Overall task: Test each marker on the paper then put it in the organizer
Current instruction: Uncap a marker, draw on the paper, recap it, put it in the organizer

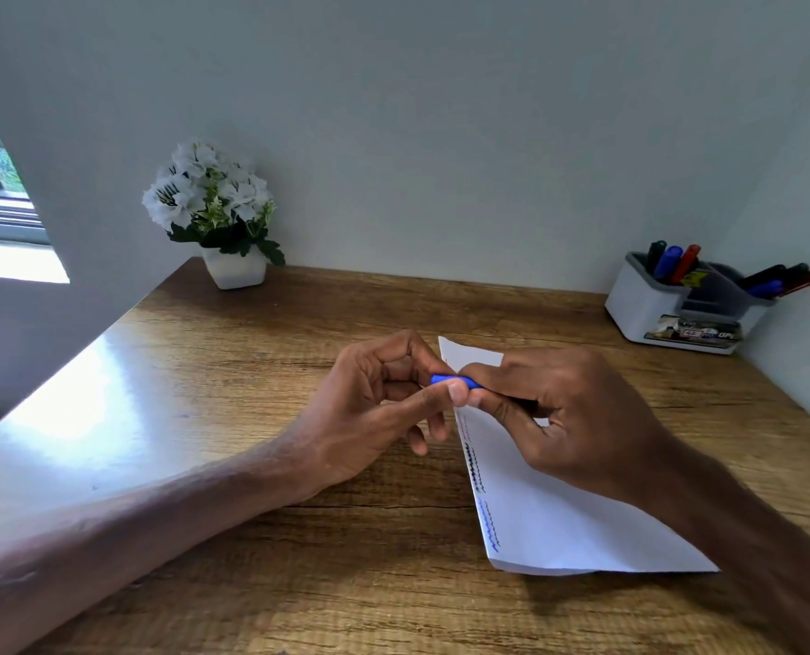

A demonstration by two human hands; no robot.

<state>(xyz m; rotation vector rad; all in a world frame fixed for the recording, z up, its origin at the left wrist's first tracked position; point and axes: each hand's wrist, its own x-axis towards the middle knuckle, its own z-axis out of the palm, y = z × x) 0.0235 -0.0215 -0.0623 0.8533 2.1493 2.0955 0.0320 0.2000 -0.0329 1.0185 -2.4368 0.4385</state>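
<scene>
Over the middle of the desk, both hands meet on one blue marker (455,381). My left hand (384,408) pinches its blue cap end between thumb and fingers. My right hand (568,418) grips the marker's barrel, which is mostly hidden inside the fist. Below them lies a white sheet of paper (559,527) with blue, black and red squiggle lines along its left edge. The white and grey organizer (649,304) stands at the back right corner, holding several black, blue and red markers (677,264).
A white pot of white flowers (218,215) stands at the back left of the wooden desk (252,371). Walls close the desk at the back and right. A window is at the far left.
</scene>
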